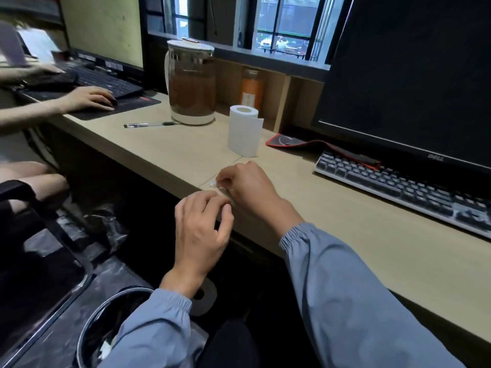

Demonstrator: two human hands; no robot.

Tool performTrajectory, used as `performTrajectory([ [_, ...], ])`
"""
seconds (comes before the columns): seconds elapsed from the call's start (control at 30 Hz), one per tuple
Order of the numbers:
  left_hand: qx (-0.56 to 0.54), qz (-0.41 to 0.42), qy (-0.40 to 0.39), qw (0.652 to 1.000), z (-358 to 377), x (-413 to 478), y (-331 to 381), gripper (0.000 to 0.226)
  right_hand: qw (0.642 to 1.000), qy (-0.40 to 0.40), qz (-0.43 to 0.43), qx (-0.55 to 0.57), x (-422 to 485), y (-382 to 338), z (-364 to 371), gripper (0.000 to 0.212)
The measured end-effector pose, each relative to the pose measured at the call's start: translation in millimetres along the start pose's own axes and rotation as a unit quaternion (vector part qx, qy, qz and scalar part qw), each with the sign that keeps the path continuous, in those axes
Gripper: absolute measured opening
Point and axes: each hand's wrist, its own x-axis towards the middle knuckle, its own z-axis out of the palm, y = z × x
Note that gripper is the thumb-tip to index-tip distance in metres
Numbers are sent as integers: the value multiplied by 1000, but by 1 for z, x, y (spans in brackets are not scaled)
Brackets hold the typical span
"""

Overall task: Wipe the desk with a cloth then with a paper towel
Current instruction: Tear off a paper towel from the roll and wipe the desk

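Note:
A beige wooden desk (353, 229) runs from upper left to lower right. A white paper towel roll (244, 131) stands upright on it, one sheet hanging loose down its side. At the desk's front edge my right hand (252, 189) pinches a small whitish scrap (213, 184) between its fingertips. My left hand (202, 229) hovers just below and left of it, fingers curled and touching the same small thing, which is mostly hidden. No cloth is visible.
A glass kettle (191, 83) with brown liquid, a pen (151, 125), an orange bottle (251, 88), a red-edged mouse pad (289, 140), a keyboard (398, 189) and a Dell monitor (414, 75) sit on the desk. Another person's hand (90, 98) rests on a mouse at left. A bin (117, 328) stands below.

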Motion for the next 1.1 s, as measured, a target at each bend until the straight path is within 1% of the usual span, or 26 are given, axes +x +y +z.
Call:
performTrajectory([
  [0.17,2,-7,-15,1000,4,3,-2,12,1000,7,-9,16,14,6,3,14],
  [0.27,-13,-7,-22,1000,4,7,5,11,1000,-17,8,14,9,13,-4,14],
  [0.4,-48,-4,-56,997,9,11,23,15,998,-45,46,4,-19,36,-28,19],
  [0.6,-81,24,-111,990,27,17,62,15,996,-6,83,-5,-110,84,-78,17],
  [0.73,-100,48,-140,984,38,24,96,15,993,6,118,-17,-172,106,-109,22],
  [0.93,-132,125,-174,968,53,20,147,18,983,33,178,-16,-264,134,-156,25],
  [1.0,-140,149,-174,963,54,12,161,19,976,38,211,-26,-298,142,-174,26],
  [1.07,-157,182,-154,959,58,-3,177,17,965,48,254,-34,-340,153,-197,28],
  [1.1,-138,199,-132,961,57,-8,173,17,962,48,265,-38,-351,155,-204,29],
])
